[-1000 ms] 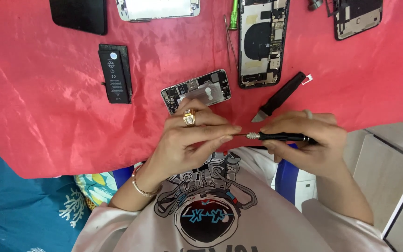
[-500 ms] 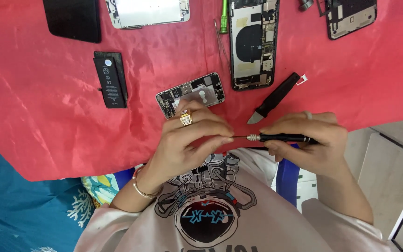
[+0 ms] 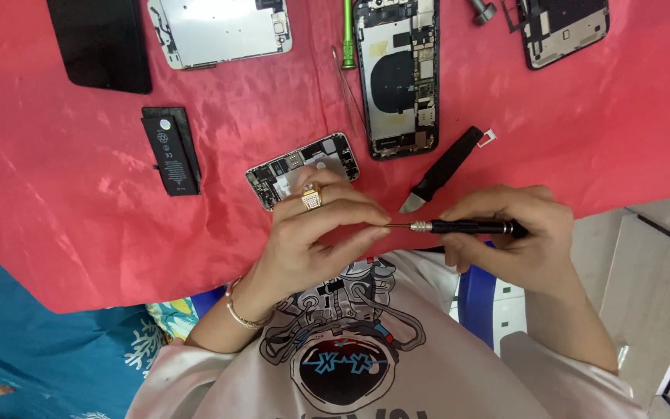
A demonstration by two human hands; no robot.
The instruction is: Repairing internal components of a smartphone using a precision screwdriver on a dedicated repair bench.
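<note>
Screwdriver (image 3: 467, 227), black handle with metal collar, lies level just off the near edge of the table (image 3: 79, 217), above the person's lap. Right hand (image 3: 517, 237): fingers closed around the handle. Left hand (image 3: 316, 233): fingertips pinched together at the bit end, touching the tip; whether anything small sits between them cannot be told. Gold ring (image 3: 311, 198) on the left hand, bracelet (image 3: 238, 310) at the wrist. Just beyond the left hand: small circuit board (image 3: 296, 167) on red cloth. Black pry tool (image 3: 443, 167) lies near the right hand. Farther out: opened phone body (image 3: 397, 77), green tool (image 3: 348, 35), battery (image 3: 170, 151), black screen (image 3: 102, 43), metal backplate (image 3: 222, 31), second phone frame (image 3: 560, 27).
</note>
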